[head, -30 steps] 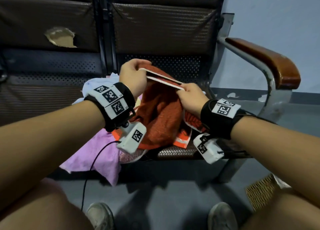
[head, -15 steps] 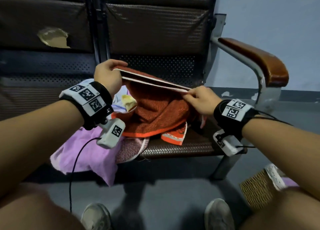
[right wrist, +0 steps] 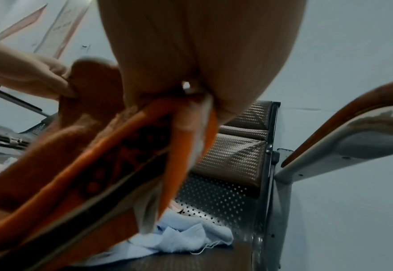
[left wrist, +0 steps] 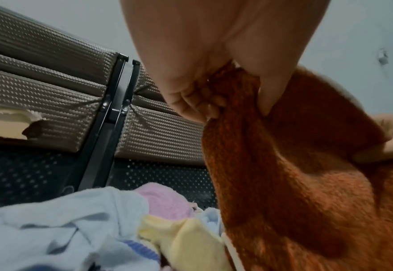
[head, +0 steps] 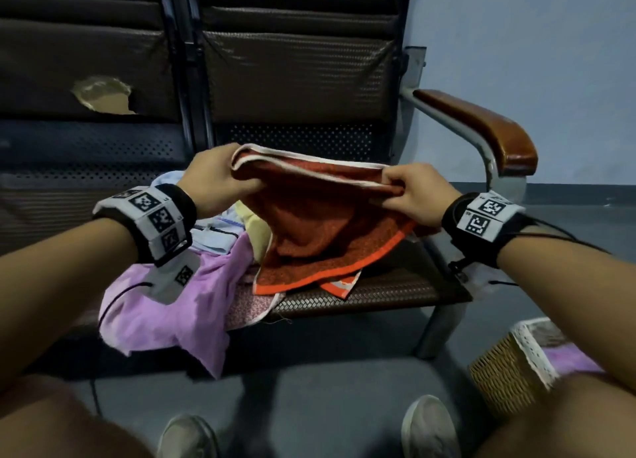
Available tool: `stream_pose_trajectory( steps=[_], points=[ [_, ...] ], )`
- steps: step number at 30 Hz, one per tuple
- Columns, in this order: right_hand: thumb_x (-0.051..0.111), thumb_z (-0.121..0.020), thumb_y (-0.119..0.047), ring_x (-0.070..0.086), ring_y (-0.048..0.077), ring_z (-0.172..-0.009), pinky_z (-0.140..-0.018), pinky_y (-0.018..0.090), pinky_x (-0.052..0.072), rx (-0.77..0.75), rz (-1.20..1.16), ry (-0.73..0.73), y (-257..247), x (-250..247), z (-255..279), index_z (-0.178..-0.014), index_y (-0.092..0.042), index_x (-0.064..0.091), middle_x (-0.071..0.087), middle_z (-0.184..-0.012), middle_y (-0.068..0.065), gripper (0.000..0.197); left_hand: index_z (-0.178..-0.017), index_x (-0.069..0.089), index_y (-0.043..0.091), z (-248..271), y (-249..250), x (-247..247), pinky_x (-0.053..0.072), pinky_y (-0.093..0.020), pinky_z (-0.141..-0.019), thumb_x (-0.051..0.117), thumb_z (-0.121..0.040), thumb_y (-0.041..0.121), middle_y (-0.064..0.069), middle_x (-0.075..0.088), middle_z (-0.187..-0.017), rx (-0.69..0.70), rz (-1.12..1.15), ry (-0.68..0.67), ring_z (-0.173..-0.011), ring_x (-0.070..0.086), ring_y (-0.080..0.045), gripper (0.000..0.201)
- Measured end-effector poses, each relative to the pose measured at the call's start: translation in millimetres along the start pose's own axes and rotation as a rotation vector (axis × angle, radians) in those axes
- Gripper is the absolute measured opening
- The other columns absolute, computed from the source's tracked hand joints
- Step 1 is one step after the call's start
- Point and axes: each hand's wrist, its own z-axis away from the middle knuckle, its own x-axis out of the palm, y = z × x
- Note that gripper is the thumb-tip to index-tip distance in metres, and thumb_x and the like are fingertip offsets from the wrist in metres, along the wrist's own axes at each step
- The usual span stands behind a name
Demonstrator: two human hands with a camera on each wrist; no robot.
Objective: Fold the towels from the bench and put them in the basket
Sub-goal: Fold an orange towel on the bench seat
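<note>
Both hands, left hand point(head: 215, 178) and right hand point(head: 414, 196), pinch the orange towel's point(head: 320, 230) doubled top edge above the surface point(head: 378, 292). Its hanging hem could snag the unfolded pile point(head: 179, 299), dragging towels floorward.

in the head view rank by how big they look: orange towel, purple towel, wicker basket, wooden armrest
1. orange towel
2. purple towel, close to the orange one, so unsure
3. wicker basket, partly hidden by a leg
4. wooden armrest
</note>
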Motion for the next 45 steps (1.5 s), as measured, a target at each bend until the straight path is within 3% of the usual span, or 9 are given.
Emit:
stream_pose_trajectory(
  steps=[4, 9, 15, 19, 26, 33, 37, 42, 45],
  points=[
    [0.070, -0.091, -0.036, 0.055, 0.013, -0.069, -0.066, 0.027, 0.033, 0.006, 0.112, -0.024, 3, -9, 2, -0.088, -0.026, 0.070, 0.059, -0.070, -0.009, 0.011, -0.107, 0.070, 0.013, -4, 3, -12, 0.054, -0.043, -0.091, 0.063, -0.075, 0.038, -0.008, 0.073, -0.104, -0.105, 0.302, 0.093, -0.099, 0.068, -0.026, 0.041],
    [0.066, -0.092, -0.042, 0.052, 0.002, -0.058, -0.056, 0.025, 0.030, 0.087, 0.050, 0.170, -6, -25, -7, -0.060, -0.026, 0.053, 0.054, -0.056, -0.011, 0.038, -0.087, 0.078, 0.032, -14, 8, -21, 0.057, -0.025, -0.076, 0.069, -0.084, 0.013, 0.007, 0.077, -0.086, -0.118, 0.682, 0.180, -0.081, 0.071, -0.007, 0.021],
    [0.057, -0.088, -0.012, 0.065, 0.007, -0.074, -0.069, 0.024, 0.048, 0.071, -0.109, 0.215, -17, -39, -10, -0.114, -0.029, 0.062, 0.070, -0.080, -0.010, 0.032, -0.101, 0.073, 0.030, -26, -2, -29, 0.052, -0.031, -0.086, 0.064, -0.094, 0.034, 0.007, 0.072, -0.094, -0.033, 0.319, 0.400, -0.091, 0.065, -0.005, 0.012],
    [0.044, -0.081, -0.003, 0.061, 0.036, -0.086, -0.070, 0.036, 0.045, 0.187, 0.118, 0.255, -25, -42, -15, -0.077, -0.016, 0.060, 0.059, -0.073, 0.004, 0.022, -0.100, 0.071, 0.037, -26, -2, -31, 0.041, -0.004, -0.068, 0.064, -0.091, 0.049, 0.018, 0.069, -0.087, 0.032, 0.167, 0.296, -0.081, 0.061, 0.006, 0.016],
    [0.039, -0.086, -0.025, 0.056, 0.036, -0.077, -0.062, 0.038, 0.040, 0.164, 0.125, 0.475, -30, -52, -29, -0.075, -0.011, 0.051, 0.058, -0.072, 0.005, 0.021, -0.113, 0.072, 0.032, -35, 0, -34, 0.049, -0.025, -0.086, 0.060, -0.088, 0.062, 0.011, 0.074, -0.104, 0.148, 0.037, 0.433, -0.098, 0.067, -0.008, 0.041],
    [0.045, -0.102, -0.041, 0.045, 0.022, -0.074, -0.065, 0.031, 0.025, 0.043, 0.022, 0.333, -23, -92, -69, -0.079, -0.025, 0.038, 0.043, -0.068, -0.012, 0.029, -0.106, 0.071, 0.033, -79, 25, -76, 0.056, -0.036, -0.087, 0.076, -0.079, 0.052, 0.008, 0.073, -0.101, 0.090, 0.321, 0.347, -0.095, 0.068, -0.007, 0.034],
    [0.053, -0.101, -0.034, 0.050, 0.022, -0.080, -0.065, 0.027, 0.023, 0.015, -0.009, 0.343, -28, -116, -83, -0.092, -0.015, 0.052, 0.054, -0.079, -0.001, 0.021, -0.099, 0.067, 0.025, -94, 37, -101, 0.050, -0.012, -0.066, 0.088, -0.071, 0.036, 0.010, 0.071, -0.090, 0.048, 0.327, 0.320, -0.077, 0.065, 0.009, 0.036],
    [0.059, -0.096, -0.047, 0.063, 0.024, -0.057, -0.045, 0.032, 0.048, 0.213, -0.145, 0.212, -45, -135, -90, -0.075, -0.010, 0.066, 0.059, -0.057, 0.004, 0.044, -0.096, 0.078, 0.012, -103, 42, -104, 0.058, -0.034, -0.078, 0.083, -0.078, 0.044, -0.006, 0.076, -0.089, -0.195, 0.559, 0.342, -0.083, 0.073, -0.019, 0.037],
    [0.056, -0.097, -0.045, 0.064, 0.031, -0.058, -0.058, 0.048, 0.056, 0.357, -0.350, 0.147, -58, -130, -92, -0.076, -0.007, 0.067, 0.058, -0.056, 0.009, 0.045, -0.084, 0.077, 0.011, -111, 56, -90, 0.054, -0.030, -0.073, 0.072, -0.086, 0.046, -0.005, 0.072, -0.084, -0.293, 0.601, 0.467, -0.080, 0.068, -0.017, 0.035]
  ],
)
